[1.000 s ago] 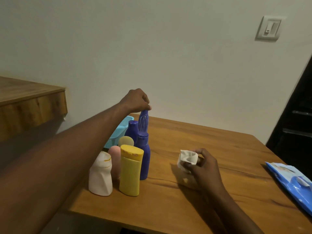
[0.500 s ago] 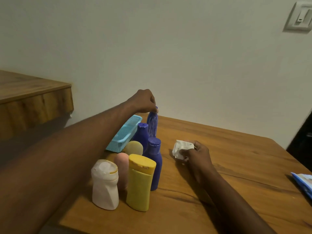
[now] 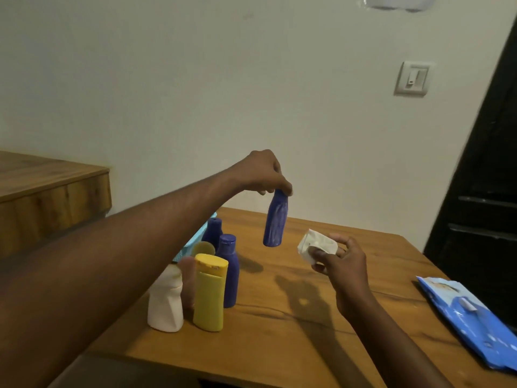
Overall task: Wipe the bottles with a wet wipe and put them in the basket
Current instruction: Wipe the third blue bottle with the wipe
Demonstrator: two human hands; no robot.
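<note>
My left hand point(image 3: 263, 172) grips a slim blue bottle point(image 3: 275, 219) by its top and holds it in the air above the wooden table point(image 3: 279, 340). Just to its right, my right hand point(image 3: 340, 264) holds a folded white wet wipe point(image 3: 314, 245), apart from the bottle. A cluster of bottles stands at the table's left: a white one point(image 3: 165, 303), a yellow one point(image 3: 209, 295), a pink one point(image 3: 188, 278), two dark blue ones point(image 3: 230, 264) point(image 3: 214, 231), and one with a round tan cap point(image 3: 203, 248). The light blue basket point(image 3: 195, 239) is mostly hidden behind my left forearm.
A blue wet wipe pack point(image 3: 472, 317) lies at the table's right edge. A wooden ledge point(image 3: 53, 191) juts out on the left. A wall with a light switch point(image 3: 412, 78) stands behind the table, and a dark door point(image 3: 486, 191) is at the right.
My left hand has lifted the slim blue bottle up out of the cluster and moved it right. My right hand with the wipe has risen off the table toward it.
</note>
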